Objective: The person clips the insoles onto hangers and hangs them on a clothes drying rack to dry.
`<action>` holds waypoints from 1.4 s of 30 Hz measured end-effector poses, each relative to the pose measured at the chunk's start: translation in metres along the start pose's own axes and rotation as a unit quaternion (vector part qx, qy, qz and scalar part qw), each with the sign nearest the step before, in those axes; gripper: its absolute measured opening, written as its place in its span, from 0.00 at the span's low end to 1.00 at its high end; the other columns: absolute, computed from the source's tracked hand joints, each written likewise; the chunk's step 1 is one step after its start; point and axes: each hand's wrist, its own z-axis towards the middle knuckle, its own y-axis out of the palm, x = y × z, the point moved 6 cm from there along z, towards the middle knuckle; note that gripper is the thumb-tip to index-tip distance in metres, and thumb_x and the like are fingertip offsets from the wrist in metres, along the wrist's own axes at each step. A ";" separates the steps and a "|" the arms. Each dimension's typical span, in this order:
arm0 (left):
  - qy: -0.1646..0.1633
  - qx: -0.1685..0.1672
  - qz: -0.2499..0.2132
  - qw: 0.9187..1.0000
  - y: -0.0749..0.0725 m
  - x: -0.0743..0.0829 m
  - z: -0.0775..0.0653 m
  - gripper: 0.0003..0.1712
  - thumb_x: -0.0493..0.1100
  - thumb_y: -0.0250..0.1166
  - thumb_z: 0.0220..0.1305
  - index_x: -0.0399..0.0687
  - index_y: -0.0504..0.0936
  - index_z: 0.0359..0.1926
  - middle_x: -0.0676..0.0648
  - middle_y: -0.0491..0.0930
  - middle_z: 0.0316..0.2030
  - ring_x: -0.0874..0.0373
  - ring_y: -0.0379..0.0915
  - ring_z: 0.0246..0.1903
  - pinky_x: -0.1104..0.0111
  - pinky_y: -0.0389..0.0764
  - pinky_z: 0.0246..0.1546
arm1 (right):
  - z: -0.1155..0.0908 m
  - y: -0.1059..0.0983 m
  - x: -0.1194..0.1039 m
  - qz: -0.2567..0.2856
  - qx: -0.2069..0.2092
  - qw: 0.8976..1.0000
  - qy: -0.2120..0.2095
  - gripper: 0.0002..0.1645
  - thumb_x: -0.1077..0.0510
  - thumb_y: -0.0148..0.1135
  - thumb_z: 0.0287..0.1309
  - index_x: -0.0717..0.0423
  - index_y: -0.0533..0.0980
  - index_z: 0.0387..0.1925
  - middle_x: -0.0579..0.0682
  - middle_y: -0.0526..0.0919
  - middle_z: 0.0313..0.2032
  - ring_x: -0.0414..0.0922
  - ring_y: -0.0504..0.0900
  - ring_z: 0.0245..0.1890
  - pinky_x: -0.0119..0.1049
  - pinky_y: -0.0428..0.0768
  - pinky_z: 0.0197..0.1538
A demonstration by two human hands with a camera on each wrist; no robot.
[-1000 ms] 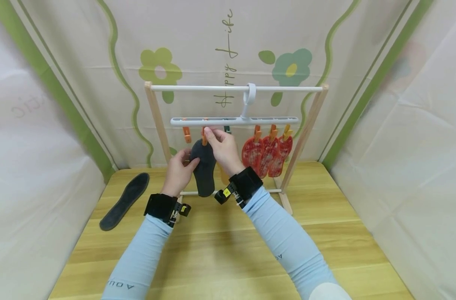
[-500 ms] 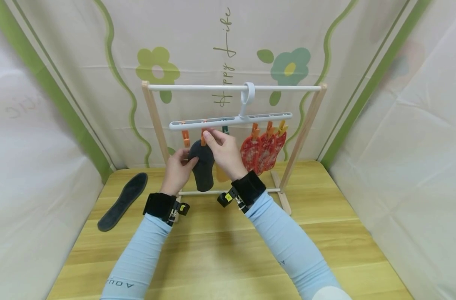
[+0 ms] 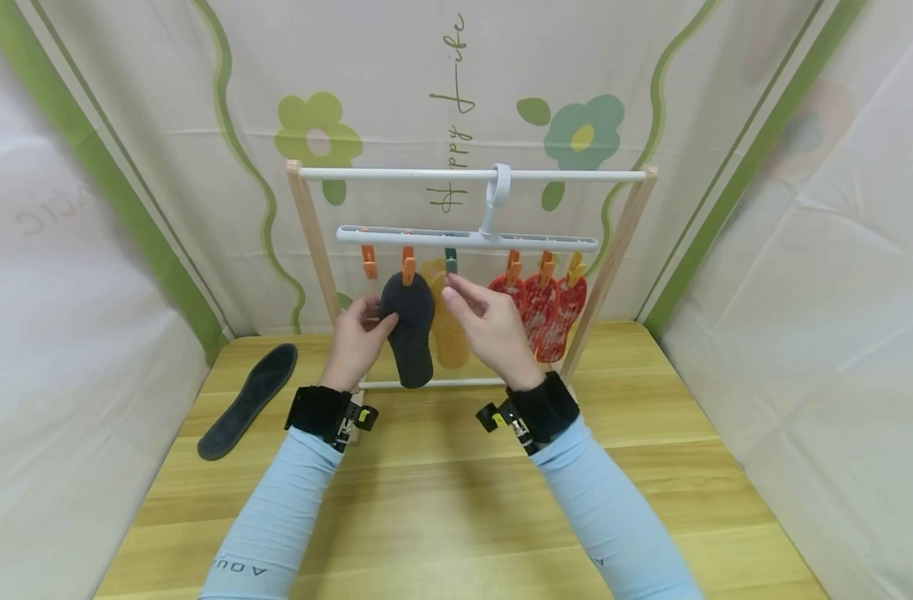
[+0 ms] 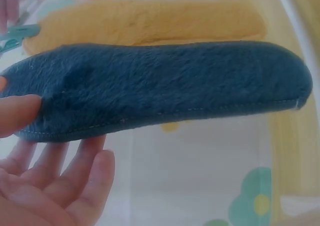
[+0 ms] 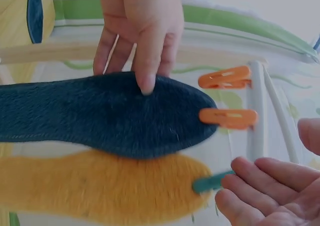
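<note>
A dark blue-grey insole [image 3: 412, 333] hangs by its wide end from an orange clip [image 3: 408, 267] on the white hanger [image 3: 418, 237]. My left hand [image 3: 357, 340] pinches its left edge, thumb on the front and fingers behind, as the left wrist view also shows. My right hand [image 3: 494, 325] holds nothing; in the right wrist view its fingers [image 5: 270, 186] are loosely extended near the green clip [image 5: 212, 182]. That clip grips a yellow insole [image 3: 450, 333] just right of the dark one. Another orange clip [image 3: 369, 262] hangs at the hanger's left end with nothing in it.
Several red patterned insoles [image 3: 559, 321] hang from clips at the hanger's right side. A second dark insole [image 3: 249, 402] lies on the wooden table [image 3: 456, 500] at left. The hanger hooks on the rack's white rod [image 3: 396, 175], between wooden posts [image 3: 313, 242].
My right hand has let go of the orange clip and moved right and slightly down. The hanger's tilt has shifted. My left hand keeps its pinch on the dark insole.
</note>
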 end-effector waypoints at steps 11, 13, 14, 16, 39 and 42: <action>-0.011 -0.005 -0.016 1.000 -0.002 -0.004 -0.001 0.23 0.44 0.62 0.71 0.41 0.71 0.62 0.39 0.75 0.54 0.45 0.75 0.53 0.55 0.78 0.51 | -0.043 -0.044 0.022 -0.022 0.035 0.999 0.023 0.21 0.50 0.58 0.71 0.56 0.78 0.58 0.52 0.82 0.55 0.45 0.80 0.55 0.42 0.76 0.59; -0.008 -0.003 -0.014 1.000 -0.002 -0.005 -0.001 0.22 0.44 0.63 0.71 0.41 0.72 0.61 0.39 0.75 0.54 0.45 0.75 0.52 0.54 0.78 0.51 | -0.050 -0.049 0.027 -0.019 0.041 0.999 0.031 0.20 0.53 0.57 0.71 0.59 0.77 0.59 0.55 0.81 0.55 0.47 0.79 0.55 0.44 0.76 0.59; -0.006 -0.002 -0.014 1.000 -0.003 -0.006 -0.002 0.22 0.43 0.63 0.71 0.41 0.72 0.61 0.39 0.76 0.54 0.45 0.75 0.53 0.54 0.78 0.52 | -0.054 -0.051 0.030 -0.017 0.042 0.998 0.036 0.20 0.54 0.57 0.72 0.60 0.77 0.59 0.56 0.81 0.56 0.48 0.79 0.55 0.44 0.76 0.59; -0.001 0.000 -0.015 1.000 -0.004 -0.008 -0.002 0.21 0.42 0.63 0.71 0.40 0.72 0.61 0.39 0.76 0.54 0.45 0.75 0.53 0.54 0.78 0.52 | -0.061 -0.055 0.031 -0.019 0.045 0.998 0.045 0.20 0.57 0.56 0.72 0.63 0.76 0.59 0.59 0.80 0.56 0.50 0.79 0.55 0.44 0.77 0.58; -0.036 0.013 0.082 0.996 -0.064 -0.069 -0.052 0.20 0.43 0.63 0.71 0.38 0.75 0.58 0.38 0.79 0.51 0.44 0.77 0.50 0.57 0.78 0.50 | -0.127 -0.089 0.106 -0.077 0.083 0.983 0.143 0.25 0.48 0.55 0.72 0.60 0.75 0.60 0.58 0.79 0.57 0.53 0.78 0.55 0.53 0.75 0.58; -0.034 0.004 0.097 0.995 -0.071 -0.075 -0.062 0.20 0.44 0.62 0.71 0.38 0.75 0.59 0.38 0.79 0.50 0.44 0.77 0.50 0.63 0.78 0.48 | -0.139 -0.091 0.114 -0.086 0.089 0.980 0.158 0.26 0.46 0.56 0.71 0.59 0.76 0.60 0.57 0.80 0.57 0.52 0.79 0.55 0.52 0.76 0.57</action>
